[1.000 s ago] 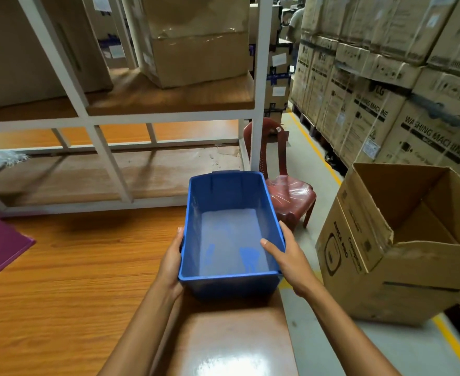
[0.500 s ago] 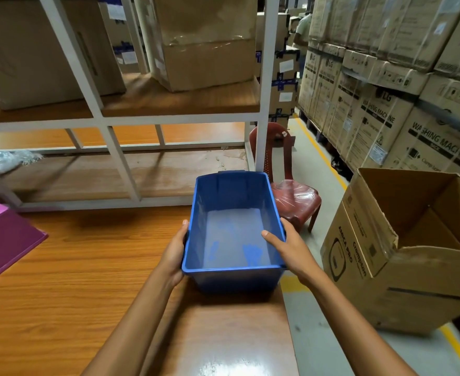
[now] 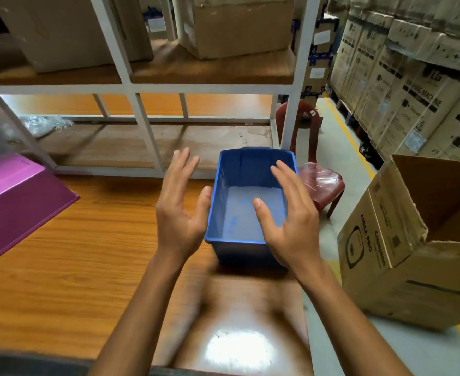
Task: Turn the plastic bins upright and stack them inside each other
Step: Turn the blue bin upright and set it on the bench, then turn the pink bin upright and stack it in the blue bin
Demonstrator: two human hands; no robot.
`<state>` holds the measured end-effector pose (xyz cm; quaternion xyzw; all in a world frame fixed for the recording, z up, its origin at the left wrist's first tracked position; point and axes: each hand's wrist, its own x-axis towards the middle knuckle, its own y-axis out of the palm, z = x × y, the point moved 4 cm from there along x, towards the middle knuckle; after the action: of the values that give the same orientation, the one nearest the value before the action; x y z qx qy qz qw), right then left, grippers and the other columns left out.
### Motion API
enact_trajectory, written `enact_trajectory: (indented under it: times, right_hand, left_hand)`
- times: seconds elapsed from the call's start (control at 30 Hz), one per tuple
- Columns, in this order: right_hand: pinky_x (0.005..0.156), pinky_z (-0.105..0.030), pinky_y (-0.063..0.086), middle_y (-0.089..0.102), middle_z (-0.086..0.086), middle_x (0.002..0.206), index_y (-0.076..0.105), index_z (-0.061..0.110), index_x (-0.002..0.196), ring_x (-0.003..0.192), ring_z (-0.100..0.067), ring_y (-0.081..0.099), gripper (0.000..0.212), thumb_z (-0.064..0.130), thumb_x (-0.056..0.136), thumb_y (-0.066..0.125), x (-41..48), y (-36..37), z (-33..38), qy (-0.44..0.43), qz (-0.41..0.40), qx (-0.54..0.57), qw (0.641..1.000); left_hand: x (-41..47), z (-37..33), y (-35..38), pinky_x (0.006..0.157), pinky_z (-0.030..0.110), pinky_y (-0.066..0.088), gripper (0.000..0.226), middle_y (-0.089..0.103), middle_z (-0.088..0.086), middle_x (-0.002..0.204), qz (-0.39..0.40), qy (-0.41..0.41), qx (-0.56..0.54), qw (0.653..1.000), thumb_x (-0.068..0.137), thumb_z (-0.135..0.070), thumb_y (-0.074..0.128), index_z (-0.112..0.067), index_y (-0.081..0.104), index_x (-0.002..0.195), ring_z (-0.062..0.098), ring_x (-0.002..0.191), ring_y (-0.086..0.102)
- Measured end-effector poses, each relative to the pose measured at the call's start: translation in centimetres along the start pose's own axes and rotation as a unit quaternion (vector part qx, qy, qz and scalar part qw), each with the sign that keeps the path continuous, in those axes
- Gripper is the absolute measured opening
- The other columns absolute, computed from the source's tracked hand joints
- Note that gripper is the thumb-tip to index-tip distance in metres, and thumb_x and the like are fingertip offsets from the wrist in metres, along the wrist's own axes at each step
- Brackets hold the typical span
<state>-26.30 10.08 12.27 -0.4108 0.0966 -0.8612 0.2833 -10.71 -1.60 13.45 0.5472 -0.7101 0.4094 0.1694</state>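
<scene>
A blue plastic bin (image 3: 246, 210) stands upright and empty on the wooden table (image 3: 87, 261), near its right edge. My left hand (image 3: 180, 210) hovers just left of the bin with fingers spread, holding nothing. Above the bin's right side, my right hand (image 3: 288, 221) is raised with fingers apart and covers part of the rim. A pink bin (image 3: 12, 202) lies upside down at the table's left edge, partly cut off by the frame.
A white metal shelf frame (image 3: 142, 126) with cardboard boxes stands behind the table. A red plastic chair (image 3: 318, 183) sits right of the bin. A large open cardboard box (image 3: 413, 240) stands on the floor at right, with stacked cartons (image 3: 413, 85) behind it.
Both hands have let go of the blue bin and lifted away with fingers spread. The bin now rests on the table.
</scene>
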Motion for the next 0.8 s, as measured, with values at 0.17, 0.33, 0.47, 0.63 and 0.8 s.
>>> enact_trajectory:
  times: [0.17,0.33,0.47,0.63,0.8]
  right_hand:
    - [0.100,-0.050,0.050,0.051,-0.010,0.146,0.053,0.002,0.138,0.136,-0.021,0.048,0.055,0.028,0.091,0.063,-4.2,2.5,3.2,0.011,0.017,0.084,0.996]
    - [0.100,-0.049,0.050,0.053,-0.015,0.143,0.055,-0.002,0.135,0.134,-0.023,0.051,0.053,0.025,0.090,0.064,-7.4,7.1,6.4,0.009,0.095,0.120,0.988]
    - [0.097,-0.051,0.051,0.053,-0.015,0.143,0.056,0.000,0.135,0.134,-0.024,0.051,0.052,0.025,0.090,0.065,-9.7,12.0,10.1,-0.017,0.160,0.145,0.976]
    - [0.094,-0.050,0.052,0.053,-0.015,0.142,0.053,0.000,0.136,0.131,-0.025,0.054,0.054,0.024,0.089,0.066,-12.4,18.2,15.8,-0.039,0.217,0.191,0.957]
    - [0.091,-0.041,0.055,0.052,-0.013,0.143,0.052,0.003,0.138,0.128,-0.024,0.056,0.056,0.027,0.089,0.065,-14.8,24.5,21.2,-0.042,0.261,0.229,0.937]
  left_hand:
    - [-5.0,0.5,-4.6,0.119,0.041,0.032,0.044,0.047,0.020,0.149,-0.032,-0.009,0.032,0.999,0.094,-0.011,0.055,0.005,0.054,0.134,0.032,0.146,0.036]
    - [-9.1,3.8,-10.0,0.118,0.043,0.034,0.042,0.049,0.019,0.147,-0.049,-0.087,0.075,0.992,0.095,-0.011,0.055,0.005,0.054,0.135,0.031,0.146,0.038]
    - [-11.2,6.0,-15.4,0.118,0.045,0.034,0.042,0.050,0.019,0.147,-0.071,-0.112,0.109,0.985,0.096,-0.010,0.056,0.005,0.054,0.135,0.032,0.146,0.037]
    - [-13.9,9.1,-22.8,0.118,0.040,0.034,0.040,0.052,0.019,0.145,-0.116,-0.148,0.139,0.972,0.095,-0.009,0.057,0.005,0.056,0.133,0.032,0.144,0.040]
    - [-17.0,13.3,-30.5,0.116,0.045,0.036,0.039,0.053,0.015,0.145,-0.155,-0.198,0.147,0.957,0.096,-0.010,0.058,0.003,0.057,0.133,0.026,0.144,0.040]
